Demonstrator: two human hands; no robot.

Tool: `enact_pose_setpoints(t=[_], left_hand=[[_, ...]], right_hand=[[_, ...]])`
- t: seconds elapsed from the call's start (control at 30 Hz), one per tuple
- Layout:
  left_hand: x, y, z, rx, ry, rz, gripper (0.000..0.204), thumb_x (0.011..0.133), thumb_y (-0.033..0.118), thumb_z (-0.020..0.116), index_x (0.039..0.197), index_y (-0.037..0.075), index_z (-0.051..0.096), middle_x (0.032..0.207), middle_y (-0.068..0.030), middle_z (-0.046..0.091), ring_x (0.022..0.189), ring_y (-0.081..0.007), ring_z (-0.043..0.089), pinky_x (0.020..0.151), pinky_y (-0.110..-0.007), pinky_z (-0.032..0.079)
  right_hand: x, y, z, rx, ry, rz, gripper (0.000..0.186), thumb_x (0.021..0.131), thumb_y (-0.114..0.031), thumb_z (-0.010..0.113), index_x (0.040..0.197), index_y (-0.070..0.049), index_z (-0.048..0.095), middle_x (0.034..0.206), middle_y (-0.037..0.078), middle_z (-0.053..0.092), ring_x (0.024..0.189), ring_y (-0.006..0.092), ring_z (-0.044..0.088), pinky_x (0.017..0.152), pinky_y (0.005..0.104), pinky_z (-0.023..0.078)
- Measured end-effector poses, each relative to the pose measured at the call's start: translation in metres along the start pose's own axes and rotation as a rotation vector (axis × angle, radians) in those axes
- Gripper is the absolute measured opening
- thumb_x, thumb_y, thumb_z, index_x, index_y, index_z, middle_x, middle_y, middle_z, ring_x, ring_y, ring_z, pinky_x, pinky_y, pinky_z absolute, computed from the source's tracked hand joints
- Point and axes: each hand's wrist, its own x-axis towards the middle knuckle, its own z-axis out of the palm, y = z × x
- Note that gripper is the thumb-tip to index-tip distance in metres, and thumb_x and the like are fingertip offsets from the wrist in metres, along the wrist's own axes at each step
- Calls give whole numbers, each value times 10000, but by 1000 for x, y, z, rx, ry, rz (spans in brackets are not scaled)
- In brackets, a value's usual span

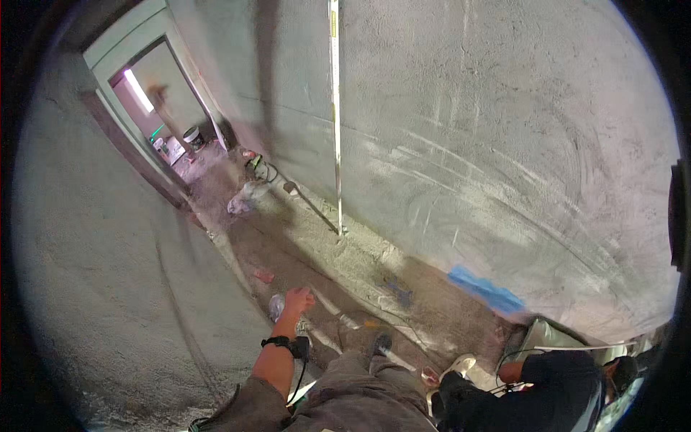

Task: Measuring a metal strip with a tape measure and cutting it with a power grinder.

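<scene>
My left hand (299,299) hangs over the floor with its fingers loosely bent, and nothing shows in it. A black strap and small device (294,347) sit on that wrist. Near the hand lie a clear plastic piece (276,307) and a red scrap (264,276). My right hand is not in view. In front of me, a long, narrow, pale straightedge (336,122) stands upright near the rough grey wall (461,122), its lower end at the floor.
A co-worker in dark clothes (554,389) is low at the right. A blue strip (486,289) lies along the wall's foot. Farther off are a green-and-black tool (253,165), a pale plastic bag (245,198) and a doorway (162,93). A bucket (193,137) stands beyond it.
</scene>
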Motion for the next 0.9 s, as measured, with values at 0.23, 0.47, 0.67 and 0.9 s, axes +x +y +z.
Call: enact_pose_setpoints(t=[0.23, 0.47, 0.67, 0.9], left_hand=[[87, 241, 111, -29, -109, 319, 257, 953, 260, 677, 1014, 16, 625, 846, -73, 691, 714, -161, 649, 671, -349, 530], [149, 476, 196, 37, 37, 995, 568, 920, 254, 730, 1323, -83, 514, 1115, -184, 709, 972, -237, 692, 862, -337, 538], [197, 578, 215, 352, 476, 1286, 414, 892, 196, 709, 1236, -17, 622, 1139, -210, 634, 957, -357, 663, 840, -431, 530], [264, 564, 204, -58, 129, 1241, 191, 952, 156, 640, 1014, -21, 676, 838, -88, 664, 785, -238, 638, 732, -351, 508]], right_hand=[[94, -63, -37, 54, 140, 100, 408, 966, -384, 584, 927, 14, 668, 831, 230, 658, 792, 419, 653, 699, 511, 515], [145, -104, -50, 121, 260, 249, 414, 977, -378, 568, 922, 19, 674, 847, 233, 669, 807, 417, 659, 706, 509, 517], [161, -141, -30, 184, 351, 423, 420, 987, -373, 553, 918, 22, 678, 860, 236, 677, 820, 416, 664, 712, 508, 519], [176, -198, -29, 193, 400, 610, 429, 998, -367, 536, 914, 27, 683, 875, 239, 687, 835, 414, 670, 719, 506, 522]])
